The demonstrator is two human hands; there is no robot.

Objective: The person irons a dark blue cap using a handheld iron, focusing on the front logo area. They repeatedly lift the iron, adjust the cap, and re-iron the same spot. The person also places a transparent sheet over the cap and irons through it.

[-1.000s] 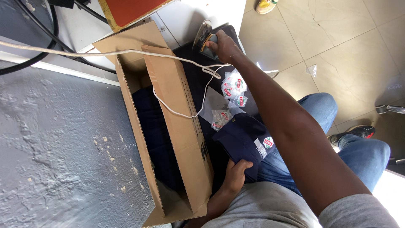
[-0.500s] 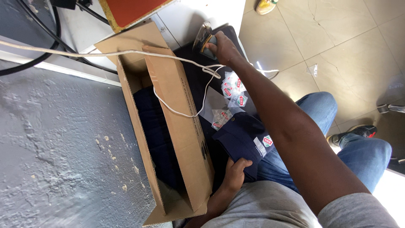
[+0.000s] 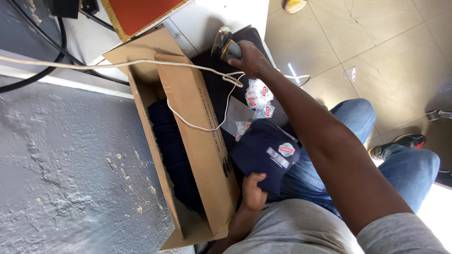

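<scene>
Step in hand: pressing a patch onto a cap with a hand iron.

**Current state**
- The right hand (image 3: 252,59) is extended, its fingers wrapped shut around the handle of the small iron (image 3: 222,43). The iron rests at the far edge of the dark pressing pad (image 3: 214,75), which lies on the white bench (image 3: 221,16).
- The left hand (image 3: 253,190) is low by the lap, its fingers pinched shut on the lower edge of the navy cap (image 3: 263,153). The cap sits over the jeans, apart from the pad, with a round emblem (image 3: 286,149) facing up.
- Loose round patches (image 3: 258,96) lie on the near part of the pad, between iron and cap.
- The white cord (image 3: 197,127) runs from the iron across the open flap of the cardboard box (image 3: 197,155), which holds more dark caps (image 3: 172,146).

**Recommended technique**
1. Leave the iron parked on the pad edge, clear of the loose patches, until the cap is placed.
2. Lay the cap flat on the pad so that the panel bearing the emblem is fully supported.
3. Keep the left fingers on the cap edge only, well away from the sole of the iron.
4. Lead the cord away from the box flap; it is likely to snag there and drag the iron off line.
5. Lower the iron squarely; a tilted sole probably bonds only one side.
</scene>
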